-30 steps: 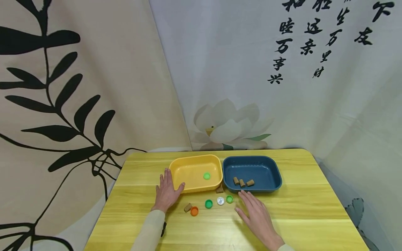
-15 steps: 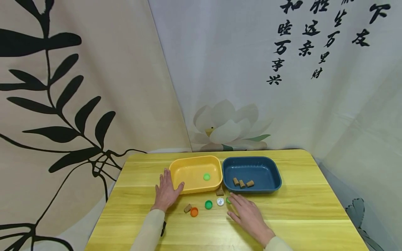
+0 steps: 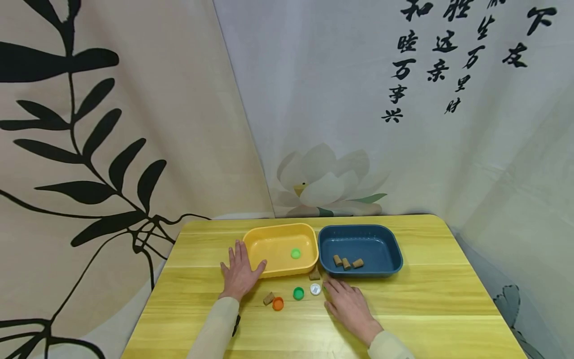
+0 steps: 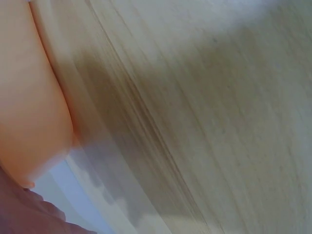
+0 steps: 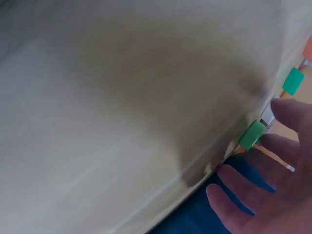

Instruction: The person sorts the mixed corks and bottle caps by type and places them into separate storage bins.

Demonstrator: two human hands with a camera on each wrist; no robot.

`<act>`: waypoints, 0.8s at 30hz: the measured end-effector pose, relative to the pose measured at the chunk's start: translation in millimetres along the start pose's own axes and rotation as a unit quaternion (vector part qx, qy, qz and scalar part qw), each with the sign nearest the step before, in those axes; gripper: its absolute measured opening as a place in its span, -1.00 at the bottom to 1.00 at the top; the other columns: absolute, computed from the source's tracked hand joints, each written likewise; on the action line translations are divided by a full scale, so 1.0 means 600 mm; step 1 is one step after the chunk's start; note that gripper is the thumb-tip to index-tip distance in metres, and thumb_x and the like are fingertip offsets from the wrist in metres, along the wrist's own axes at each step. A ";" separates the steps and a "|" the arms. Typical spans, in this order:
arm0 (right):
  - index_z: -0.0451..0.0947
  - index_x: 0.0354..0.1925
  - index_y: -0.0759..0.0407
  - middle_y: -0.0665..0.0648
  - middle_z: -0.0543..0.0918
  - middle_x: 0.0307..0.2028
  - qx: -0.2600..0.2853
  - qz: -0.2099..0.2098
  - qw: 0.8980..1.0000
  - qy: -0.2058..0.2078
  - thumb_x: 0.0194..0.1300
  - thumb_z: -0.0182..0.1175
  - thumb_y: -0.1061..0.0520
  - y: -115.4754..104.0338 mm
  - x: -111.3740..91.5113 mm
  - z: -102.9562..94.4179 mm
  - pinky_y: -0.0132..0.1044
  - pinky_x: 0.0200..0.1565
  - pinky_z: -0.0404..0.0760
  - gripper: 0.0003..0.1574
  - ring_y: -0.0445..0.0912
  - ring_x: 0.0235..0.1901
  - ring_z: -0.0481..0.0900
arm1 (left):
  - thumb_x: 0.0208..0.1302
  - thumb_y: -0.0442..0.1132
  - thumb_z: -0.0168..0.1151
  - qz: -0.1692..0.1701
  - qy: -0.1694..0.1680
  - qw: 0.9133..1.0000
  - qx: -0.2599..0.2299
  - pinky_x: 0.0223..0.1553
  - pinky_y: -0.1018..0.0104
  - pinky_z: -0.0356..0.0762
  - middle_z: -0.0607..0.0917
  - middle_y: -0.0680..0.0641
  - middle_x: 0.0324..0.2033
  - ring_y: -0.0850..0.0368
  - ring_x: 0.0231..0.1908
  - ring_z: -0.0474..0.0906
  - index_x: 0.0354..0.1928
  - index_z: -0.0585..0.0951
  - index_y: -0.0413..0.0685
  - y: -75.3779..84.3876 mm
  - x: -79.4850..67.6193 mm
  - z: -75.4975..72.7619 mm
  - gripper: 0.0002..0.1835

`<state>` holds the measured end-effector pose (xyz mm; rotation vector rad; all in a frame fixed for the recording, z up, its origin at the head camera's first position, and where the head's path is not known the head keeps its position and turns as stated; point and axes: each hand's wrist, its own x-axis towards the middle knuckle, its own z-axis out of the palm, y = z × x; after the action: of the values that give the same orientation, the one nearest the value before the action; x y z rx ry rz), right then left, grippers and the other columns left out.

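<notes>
My left hand, fingers spread, rests at the left front corner of the yellow tray. A bright green bottle cap lies inside that tray. My right hand is low over the table in front of the blue tray. In the right wrist view a green bottle cap is by the index fingertip, with the thumb apart from it; the head view mostly hides this cap. Just left of that hand lie a white cap, a darker green cap and an orange cap.
Several corks lie in the blue tray. One cork sits beside the orange cap, and a brown piece lies at the front where the trays meet. The wooden table backs onto a printed curtain.
My right hand has moved left and come down over the light green cap, which it now covers in the head view. The left hand has stayed at the yellow tray.
</notes>
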<state>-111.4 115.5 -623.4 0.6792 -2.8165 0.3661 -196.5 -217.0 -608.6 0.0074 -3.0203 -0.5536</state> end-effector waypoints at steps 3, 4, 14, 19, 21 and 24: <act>0.56 0.15 0.09 0.12 0.54 0.16 -0.003 -0.010 1.000 0.009 0.13 0.41 -0.02 0.001 -0.003 0.000 0.08 -0.21 0.57 -0.39 0.10 0.05 0.54 | 0.19 0.54 -0.18 -0.001 -0.006 1.000 -0.001 0.16 -0.57 -0.18 -0.21 -0.20 0.51 -0.27 0.45 -0.30 0.52 -0.17 -0.21 0.001 0.000 -0.001 0.16; 0.58 0.13 0.07 0.10 0.57 0.13 -0.006 -0.012 1.000 0.010 0.14 0.41 -0.01 0.001 -0.004 0.000 0.07 -0.21 0.57 -0.42 0.08 0.04 0.54 | 0.19 0.54 -0.17 -0.002 -0.007 1.000 -0.002 0.16 -0.57 -0.18 -0.22 -0.19 0.51 -0.26 0.45 -0.30 0.52 -0.16 -0.21 0.001 0.000 -0.002 0.16; 0.63 0.06 -0.03 -0.04 0.59 -0.15 -0.023 -0.018 1.000 -0.011 0.11 0.42 -0.03 -0.002 -0.004 -0.003 -0.04 -0.20 0.58 -0.49 -0.04 -0.07 0.55 | 0.23 0.49 -0.12 -0.005 -0.008 1.000 -0.005 0.18 -0.54 -0.17 -0.19 -0.19 0.51 -0.24 0.46 -0.32 0.51 -0.16 -0.22 -0.004 0.001 -0.001 0.13; 0.65 -0.02 -0.02 -0.05 0.58 -0.22 -0.014 -0.010 1.000 -0.012 0.08 0.45 -0.01 -0.003 -0.007 -0.003 -0.03 -0.17 0.58 -0.55 -0.02 -0.10 0.57 | 0.24 0.48 -0.11 -0.006 -0.015 1.000 -0.005 0.19 -0.54 -0.17 -0.20 -0.18 0.51 -0.24 0.45 -0.33 0.52 -0.18 -0.21 -0.003 0.000 0.000 0.12; 0.64 -0.05 -0.01 -0.05 0.58 -0.22 -0.003 -0.003 1.000 -0.009 0.07 0.46 -0.01 -0.004 -0.009 -0.005 -0.02 -0.15 0.58 -0.56 -0.02 -0.10 0.57 | 0.24 0.48 -0.12 -0.006 -0.017 1.000 -0.004 0.19 -0.54 -0.17 -0.21 -0.18 0.51 -0.24 0.46 -0.33 0.52 -0.18 -0.22 -0.002 0.001 0.000 0.13; 0.63 -0.04 0.02 -0.04 0.59 -0.20 0.019 0.007 1.000 0.007 0.05 0.48 0.02 -0.005 -0.011 -0.010 -0.01 -0.12 0.57 -0.53 -0.04 -0.12 0.57 | 0.24 0.48 -0.11 -0.005 -0.018 1.000 -0.005 0.18 -0.54 -0.16 -0.20 -0.19 0.51 -0.24 0.45 -0.33 0.51 -0.17 -0.23 -0.001 0.001 0.000 0.13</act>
<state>-103.3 117.3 -618.9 0.6625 -2.8092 0.4267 -197.3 -217.5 -609.0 0.0108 -3.0530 -0.5765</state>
